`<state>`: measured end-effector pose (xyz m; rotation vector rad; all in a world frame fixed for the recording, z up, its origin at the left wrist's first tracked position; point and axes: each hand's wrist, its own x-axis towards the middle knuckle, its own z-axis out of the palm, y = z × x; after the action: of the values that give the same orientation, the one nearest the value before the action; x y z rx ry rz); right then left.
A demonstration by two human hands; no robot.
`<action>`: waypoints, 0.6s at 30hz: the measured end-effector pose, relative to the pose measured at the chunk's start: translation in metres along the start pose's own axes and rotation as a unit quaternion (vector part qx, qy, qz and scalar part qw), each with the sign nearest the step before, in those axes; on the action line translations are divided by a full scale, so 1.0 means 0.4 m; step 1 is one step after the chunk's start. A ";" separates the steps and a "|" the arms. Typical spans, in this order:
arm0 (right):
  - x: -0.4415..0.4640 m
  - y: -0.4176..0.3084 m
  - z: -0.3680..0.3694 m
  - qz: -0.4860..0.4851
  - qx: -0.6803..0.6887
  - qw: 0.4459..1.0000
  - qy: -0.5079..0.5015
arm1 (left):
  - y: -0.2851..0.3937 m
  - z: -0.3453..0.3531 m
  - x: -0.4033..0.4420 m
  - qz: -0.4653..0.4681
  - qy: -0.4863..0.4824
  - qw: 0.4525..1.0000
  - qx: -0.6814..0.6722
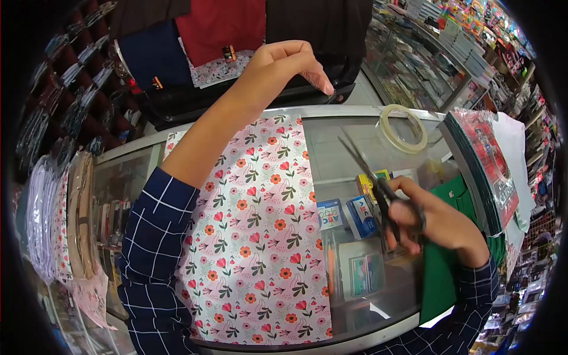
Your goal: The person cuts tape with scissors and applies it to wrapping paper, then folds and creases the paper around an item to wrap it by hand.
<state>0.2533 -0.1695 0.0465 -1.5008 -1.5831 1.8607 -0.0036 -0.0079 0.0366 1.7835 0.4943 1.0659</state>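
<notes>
My right hand (417, 216) is closed around the black handles of a pair of scissors (362, 158), its blades pointing up and away to the left above the glass counter. My left hand (293, 62) is raised over the counter's far edge with its fingers pinched together; what they hold, if anything, is too small to make out. Beneath my left forearm a sheet of floral wrapping paper (254, 236), white-pink with red flowers and hearts, lies flat on the glass. A roll of clear tape (403, 129) rests on the counter beyond the scissors.
To the right are a stack of plastic-wrapped packs (488, 165) and a green item (441, 272). Wrapped garments (80, 213) stand at the left end. Small boxes (360, 216) show through the glass (331, 139). Folded cloths (222, 29) hang beyond the counter.
</notes>
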 end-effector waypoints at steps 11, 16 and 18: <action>-0.083 -0.069 0.046 -0.166 -0.652 0.737 0.061 | 0.179 0.018 -0.020 0.061 -0.151 0.986 0.044; 0.047 -0.173 0.023 -0.393 -0.242 0.885 0.055 | 0.206 0.021 -0.020 0.091 -0.156 0.984 0.013; 0.113 -0.169 0.026 -0.458 -0.099 0.883 0.019 | 0.207 0.010 -0.019 0.094 -0.145 0.985 -0.009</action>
<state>0.1994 -0.1171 0.0786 -0.5970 -2.0019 1.1289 -0.0147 -0.0530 0.1056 1.9571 0.1406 0.9112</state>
